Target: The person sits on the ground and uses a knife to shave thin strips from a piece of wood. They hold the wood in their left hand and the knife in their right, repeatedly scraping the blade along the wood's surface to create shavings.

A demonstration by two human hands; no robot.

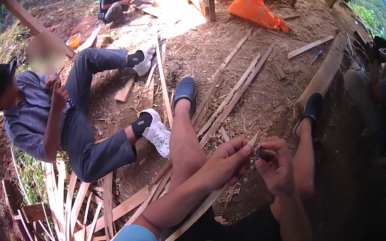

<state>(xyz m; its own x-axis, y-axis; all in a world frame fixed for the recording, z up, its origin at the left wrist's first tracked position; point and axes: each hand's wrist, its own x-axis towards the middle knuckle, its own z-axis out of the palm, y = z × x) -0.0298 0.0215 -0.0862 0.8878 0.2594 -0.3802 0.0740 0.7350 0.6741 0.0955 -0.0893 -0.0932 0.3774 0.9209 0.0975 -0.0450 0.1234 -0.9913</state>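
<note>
At the near centre, the hands are close together: the left hand (230,162) is clamped on a pale wooden strip (254,139), its tip poking up past the thumb, and the right hand (276,165) pinches a small dark piece (261,152), too small to make out, just right of that tip. Long wooden slats (237,97) lie beyond on the ground, with an orange sheet (254,11) at the far side and a seated person (35,111) to the left.

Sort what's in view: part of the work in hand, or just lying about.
In use: pale wooden strip, in left hand; small dark object, in right hand, kind unclear.

Seemingly lying about: orange sheet; orange container; thick beam.
</note>
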